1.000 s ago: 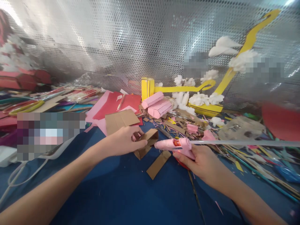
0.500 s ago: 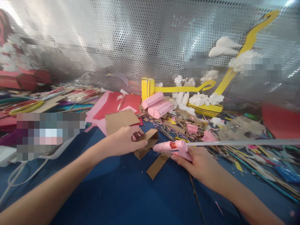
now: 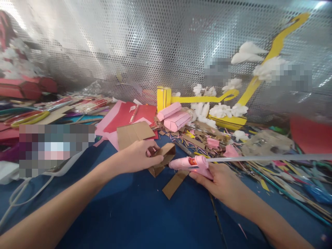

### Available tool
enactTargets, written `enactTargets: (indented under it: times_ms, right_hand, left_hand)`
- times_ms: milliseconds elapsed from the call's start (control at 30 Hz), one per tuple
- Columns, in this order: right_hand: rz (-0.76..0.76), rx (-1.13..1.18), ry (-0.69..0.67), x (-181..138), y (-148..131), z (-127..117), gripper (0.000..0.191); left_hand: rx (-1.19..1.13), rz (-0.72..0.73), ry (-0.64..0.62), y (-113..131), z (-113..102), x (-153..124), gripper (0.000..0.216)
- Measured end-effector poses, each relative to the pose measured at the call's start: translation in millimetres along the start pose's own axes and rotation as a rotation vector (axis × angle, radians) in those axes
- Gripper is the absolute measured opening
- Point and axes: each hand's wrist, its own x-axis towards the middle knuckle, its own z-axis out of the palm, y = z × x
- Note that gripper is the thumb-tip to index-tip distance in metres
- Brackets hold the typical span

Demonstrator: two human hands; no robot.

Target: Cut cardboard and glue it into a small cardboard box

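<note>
My left hand (image 3: 138, 156) is closed on a small folded brown cardboard piece (image 3: 164, 156) and holds it down on the blue table top (image 3: 145, 214). My right hand (image 3: 223, 181) grips a pink hot glue gun (image 3: 190, 163); its nozzle points left and sits right at the cardboard piece's right edge. A long clear glue stick (image 3: 269, 158) sticks out of the gun's back to the right. A flat brown cardboard strip (image 3: 175, 183) lies on the table just below the gun.
A larger cardboard sheet (image 3: 133, 133) and red paper (image 3: 129, 114) lie behind my left hand. Pink folded boxes (image 3: 175, 116), a yellow paper shape with white cotton puffs (image 3: 223, 107) and a heap of paper scraps (image 3: 207, 138) crowd the back. A perforated metal wall (image 3: 145, 45) stands behind.
The glue gun has moved slightly left and down, bringing its nozzle up to the cardboard piece. My left hand has stayed in place.
</note>
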Motion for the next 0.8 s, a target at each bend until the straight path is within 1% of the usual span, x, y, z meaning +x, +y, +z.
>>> enactTargets:
  times_ms: [100, 267, 400, 567, 800]
  right_hand:
    - [-0.017, 0.011, 0.022, -0.6, -0.1, 0.3, 0.031]
    - [-0.021, 0.018, -0.002, 0.2, -0.8, 0.1, 0.036]
    - [-0.03, 0.034, 0.002, 0.3, -2.4, -0.2, 0.033]
    - [-0.018, 0.017, -0.018, -0.9, -3.9, -0.1, 0.035]
    - [-0.022, 0.071, -0.045, 1.0, -4.2, -1.8, 0.032]
  left_hand:
    - [-0.012, 0.001, -0.001, -0.9, 0.4, 0.4, 0.043]
    - [-0.02, 0.008, 0.008, -4.2, 1.7, 1.2, 0.043]
    - [-0.013, 0.013, 0.005, -5.4, 1.8, 1.0, 0.043]
    - [-0.014, 0.02, 0.011, -6.2, 1.7, 1.0, 0.044]
    - [-0.01, 0.041, 0.011, -6.7, 2.5, 1.6, 0.043]
